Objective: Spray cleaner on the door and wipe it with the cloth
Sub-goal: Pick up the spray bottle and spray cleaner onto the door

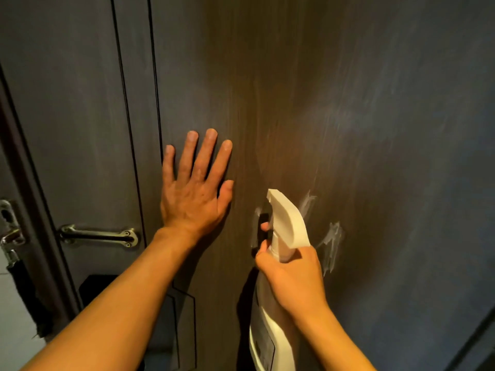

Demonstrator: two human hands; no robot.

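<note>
A dark wood-grain door fills nearly the whole view, its surface streaked with pale smears, with white foamy patches low on the panel just right of the sprayer head. Along the left runs a grey frame panel with thin dark vertical grooves, and on it sits a horizontal metal pull handle. At the far left edge a metal lock plate with a lever shows partly.

The spray bottle stands upright in the lower centre, close to the door, its white trigger head pointing up and left toward the panel. The right hand is wrapped around the bottle's neck, with fingertips curled round the front at the trigger.

The left hand lies flat against the door with palm down and fingers spread wide, holding nothing; it sits just right of the grooved frame panel and up-left of the sprayer head, apart from it. Both forearms are bare.
</note>
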